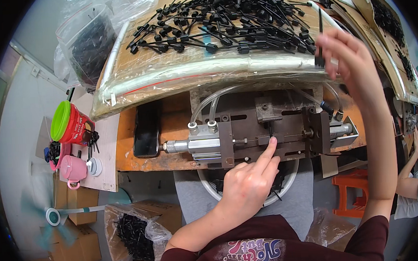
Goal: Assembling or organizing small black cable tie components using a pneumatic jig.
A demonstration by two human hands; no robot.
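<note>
My left hand (250, 185) reaches over the metal jig (249, 128) with its index finger stretched out. That fingertip presses at a small dark block in the middle of the jig, where a short black piece (270, 128) stands under an upper block. The other left fingers are loosely bent. Raised at the right, my right hand (345, 55) pinches a black plastic part (319, 59) with a long thin stem, held upright with its thicker end down. Behind the jig, many similar black parts (245, 20) lie heaped on a plastic-wrapped cardboard tray (167, 75).
Silver air cylinders (205, 147) with clear hoses (207, 102) flank the jig. A dark phone (147, 132) lies left of it. Further left are a red tub (77, 124), a pink cup (74, 168) and a fan (53, 216). An orange stool (350, 193) and another person's arm (407, 166) are at right.
</note>
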